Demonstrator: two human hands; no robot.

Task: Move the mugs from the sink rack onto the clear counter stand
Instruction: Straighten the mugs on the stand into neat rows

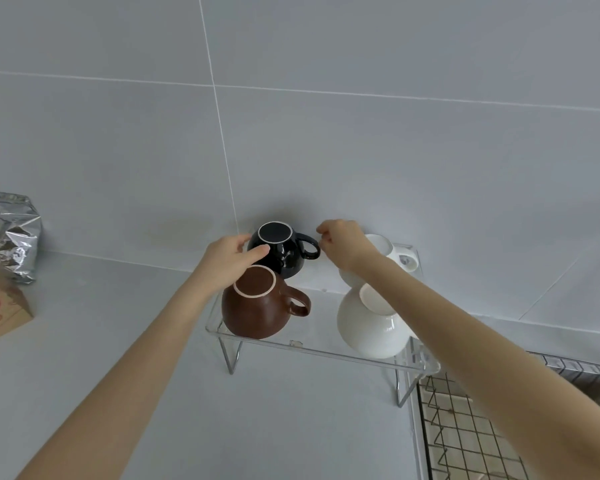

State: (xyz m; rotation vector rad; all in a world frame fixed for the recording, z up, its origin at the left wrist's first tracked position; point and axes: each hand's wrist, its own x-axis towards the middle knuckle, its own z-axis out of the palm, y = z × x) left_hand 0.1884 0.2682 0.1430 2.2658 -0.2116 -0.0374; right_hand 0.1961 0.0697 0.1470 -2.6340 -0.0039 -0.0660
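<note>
Four glossy, rounded mugs sit upside down on your clear counter stand; black mug and brown mug at its left end, two white mugs at its right, the rear one half hidden by your forearm. Your left hand curls loosely against the black mug; your right hand hovers half-closed by its handle, holding nothing; the wire sink rack beyond the stand's right end is cut off.

A black mug is showing a pale ring on its base, a brown mug likewise; two white mugs are sitting by a silver foil bag.
</note>
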